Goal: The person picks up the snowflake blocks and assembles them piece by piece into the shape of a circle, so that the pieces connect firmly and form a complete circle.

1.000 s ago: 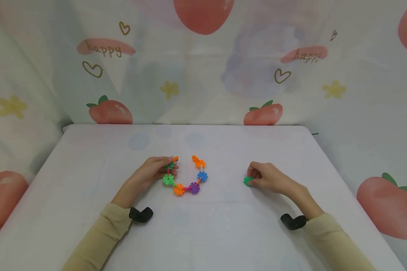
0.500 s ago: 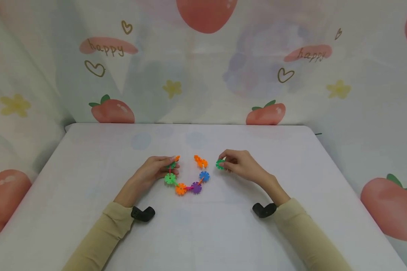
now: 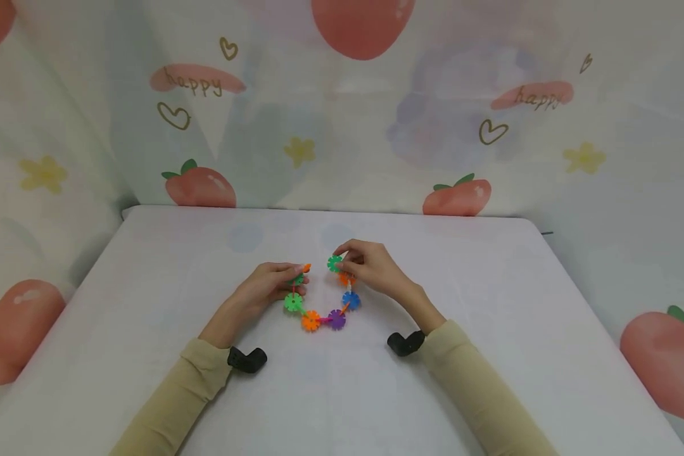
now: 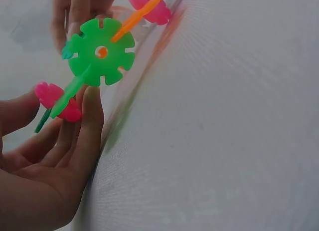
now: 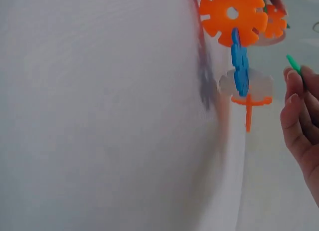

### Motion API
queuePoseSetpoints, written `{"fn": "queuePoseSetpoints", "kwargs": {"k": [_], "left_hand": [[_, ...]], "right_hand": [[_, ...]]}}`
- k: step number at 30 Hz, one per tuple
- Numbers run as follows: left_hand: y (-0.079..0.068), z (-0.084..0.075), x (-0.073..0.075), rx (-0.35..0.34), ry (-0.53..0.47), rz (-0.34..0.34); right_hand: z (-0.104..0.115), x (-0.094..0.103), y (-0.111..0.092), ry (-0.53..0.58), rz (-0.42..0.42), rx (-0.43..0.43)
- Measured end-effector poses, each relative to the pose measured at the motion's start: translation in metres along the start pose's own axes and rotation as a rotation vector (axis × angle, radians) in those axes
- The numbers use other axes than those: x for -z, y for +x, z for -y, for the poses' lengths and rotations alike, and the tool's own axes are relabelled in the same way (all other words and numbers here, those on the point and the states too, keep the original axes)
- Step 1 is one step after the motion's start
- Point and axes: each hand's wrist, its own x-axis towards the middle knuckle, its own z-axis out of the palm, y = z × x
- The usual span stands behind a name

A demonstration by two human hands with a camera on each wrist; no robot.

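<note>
A curved chain of slotted plastic snowflake discs hangs over the table. My left hand holds its left end, thumb and fingers around a dark green disc, with an orange disc jutting past the fingertips. Along the curve come a light green disc, an orange one, a purple disc and a blue disc. My right hand pinches a loose green disc close over the chain's right end, partly covering orange discs there. In the right wrist view, a clear disc follows the blue one.
A white-covered table lies under both hands. Behind it hangs a printed curtain with fruit and hearts, which also closes off both sides. Each sleeve cuff carries a black wrist camera, the left camera and the right camera.
My right hand has carried the green disc leftward across the table, up to the chain's right end. My left hand keeps its hold. The head view has shifted slightly.
</note>
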Motion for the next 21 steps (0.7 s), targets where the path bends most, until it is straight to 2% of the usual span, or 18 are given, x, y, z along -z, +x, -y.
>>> {"fn": "queuePoseSetpoints", "kwargs": {"k": [7, 14, 21], "left_hand": [[-0.001, 0.0, 0.0, -0.045, -0.008, 0.028], [-0.003, 0.001, 0.0, -0.068, -0.007, 0.039], [-0.003, 0.0, -0.001, -0.085, -0.05, 0.043]], "right_hand": [[0.011, -0.014, 0.014, 0.043, 0.023, 0.008], [0.01, -0.02, 0.017, 0.076, 0.011, -0.008], [0.01, -0.025, 0.018, 0.133, -0.017, -0.027]]}}
